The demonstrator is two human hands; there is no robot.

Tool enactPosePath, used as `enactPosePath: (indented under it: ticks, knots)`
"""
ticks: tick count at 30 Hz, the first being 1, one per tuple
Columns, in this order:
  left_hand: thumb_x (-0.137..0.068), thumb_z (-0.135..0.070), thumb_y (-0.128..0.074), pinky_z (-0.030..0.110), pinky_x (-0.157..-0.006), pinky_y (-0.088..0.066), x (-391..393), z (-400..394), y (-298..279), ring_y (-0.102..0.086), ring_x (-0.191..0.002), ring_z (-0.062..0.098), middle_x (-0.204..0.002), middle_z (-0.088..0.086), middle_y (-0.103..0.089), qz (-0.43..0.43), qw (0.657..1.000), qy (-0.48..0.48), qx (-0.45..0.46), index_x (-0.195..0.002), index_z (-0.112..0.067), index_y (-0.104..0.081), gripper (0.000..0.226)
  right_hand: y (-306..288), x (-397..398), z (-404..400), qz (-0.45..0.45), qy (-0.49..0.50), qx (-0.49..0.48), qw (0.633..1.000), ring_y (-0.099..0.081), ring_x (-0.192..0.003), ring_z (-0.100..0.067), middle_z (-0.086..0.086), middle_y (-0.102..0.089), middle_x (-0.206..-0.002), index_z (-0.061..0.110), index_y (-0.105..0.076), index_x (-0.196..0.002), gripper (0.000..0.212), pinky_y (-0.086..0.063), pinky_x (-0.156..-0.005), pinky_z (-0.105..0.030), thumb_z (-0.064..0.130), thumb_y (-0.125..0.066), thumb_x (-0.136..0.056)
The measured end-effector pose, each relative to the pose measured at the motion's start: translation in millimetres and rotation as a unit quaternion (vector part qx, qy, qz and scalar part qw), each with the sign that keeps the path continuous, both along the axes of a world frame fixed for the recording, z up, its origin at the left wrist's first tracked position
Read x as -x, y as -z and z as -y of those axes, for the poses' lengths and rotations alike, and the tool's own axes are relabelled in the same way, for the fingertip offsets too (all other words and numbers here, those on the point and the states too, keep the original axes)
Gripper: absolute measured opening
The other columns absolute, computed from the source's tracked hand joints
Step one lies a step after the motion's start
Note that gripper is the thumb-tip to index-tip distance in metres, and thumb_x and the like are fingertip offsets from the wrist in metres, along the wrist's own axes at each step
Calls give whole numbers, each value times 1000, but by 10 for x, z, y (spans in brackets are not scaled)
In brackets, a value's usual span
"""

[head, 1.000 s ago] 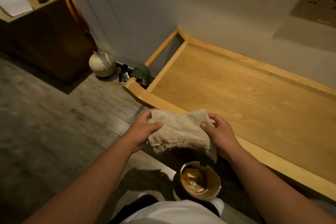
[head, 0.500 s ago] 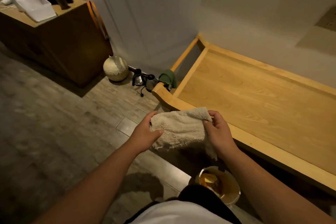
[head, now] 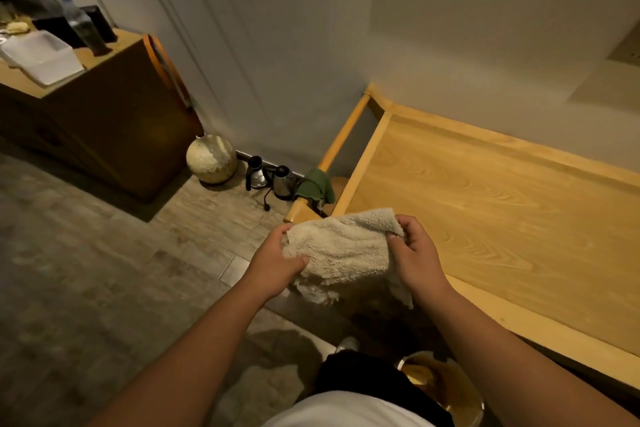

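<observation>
Towel (head: pixel 341 250) hangs in the air between both hands, just in front of the near corner of the wooden bench (head: pixel 502 218) and above the floor. The left hand (head: pixel 275 263) pinches its left edge, thumb on top; the right hand (head: pixel 414 253) grips the upper right corner with curled fingers. Since a second ago the hands have drawn closer, bunching the cloth, and the bucket (head: pixel 446 388) has slipped to the bottom of the view. That suggests gathering the towel into a pad, ready to wipe the bench
</observation>
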State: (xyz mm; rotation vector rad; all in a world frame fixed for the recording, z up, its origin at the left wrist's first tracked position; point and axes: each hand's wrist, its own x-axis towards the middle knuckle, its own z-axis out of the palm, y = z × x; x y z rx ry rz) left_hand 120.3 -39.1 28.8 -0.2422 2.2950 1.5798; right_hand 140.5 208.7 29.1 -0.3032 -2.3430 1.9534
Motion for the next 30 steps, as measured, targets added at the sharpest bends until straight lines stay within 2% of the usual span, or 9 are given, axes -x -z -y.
enactPosePath:
  ticks: [3,6,8,11,16,19,21,26,30]
  knots:
    - [-85,-4,-73,22,-67,-58,435,-89,-6,-68,-93,8,-123,4,-65,-37,998,-38,-40,-131,-37,-44,64,0,371,-97,-10,25,-7,1000,-62,-94,-1,20,-67,-99,37,-60,-103,33,-49,-77,-19,6,-53,-97]
    - [-86,-7,-73,41,-79,-62,819,-189,-53,-71,-94,12,-133,9,-58,-60,996,-47,-50,-139,-45,-39,74,-40,727,-176,-17,40,-14,999,-60,-91,9,33,-64,-97,41,-57,-103,37,-46,-74,-10,4,-53,-97]
    - [-87,-10,-73,44,-82,-62,1035,-260,-73,-70,-97,8,-137,7,-56,-77,994,-50,-56,-142,-48,-38,76,-66,926,-238,-19,45,-14,999,-60,-90,11,34,-64,-97,41,-56,-104,38,-45,-73,-8,4,-53,-97]
    - [-86,-13,-74,34,-85,-57,1329,-350,-75,-59,-120,12,-136,0,-54,-108,991,-55,-60,-140,-55,-36,78,-98,1170,-327,-22,50,-18,998,-60,-90,12,35,-64,-98,41,-55,-105,37,-44,-72,-6,5,-52,-98]
    - [-90,-10,-71,32,-86,-58,1724,-462,-48,-63,-118,12,-138,4,-55,-107,991,-37,-76,-133,-67,-35,80,-102,1458,-409,-19,70,-23,997,-59,-90,13,37,-63,-97,38,-54,-106,35,-43,-72,-6,3,-51,-98]
    - [-92,-7,-67,15,-71,-56,1983,-476,-7,-65,-110,4,-137,2,-55,-98,992,-8,-82,-140,-61,-35,78,-56,1626,-413,-6,83,-28,996,-60,-92,11,37,-63,-98,41,-54,-105,36,-45,-74,-8,5,-52,-98]
    - [-94,-7,-65,14,-71,-55,2197,-476,29,-65,-111,7,-136,1,-56,-85,993,7,-85,-146,-53,-34,76,1,1766,-393,4,95,-22,995,-62,-92,8,34,-65,-98,41,-54,-105,36,-47,-75,-10,5,-51,-98]
    - [-95,-4,-61,15,-68,-56,2858,-448,133,-68,-99,-3,-120,-13,-63,-57,993,45,-93,-150,-47,-32,75,132,2218,-264,33,135,-34,990,-61,-89,12,36,-64,-96,45,-53,-104,35,-45,-70,-7,11,-52,-99]
    - [-97,-1,-58,14,-69,-56,3418,-426,264,-66,-98,-9,-121,-16,-59,-28,992,80,-90,-152,-43,-32,74,317,2633,-152,74,177,-33,981,-63,-88,6,20,-67,-97,37,-55,-111,25,-51,-75,-22,16,-51,-100]
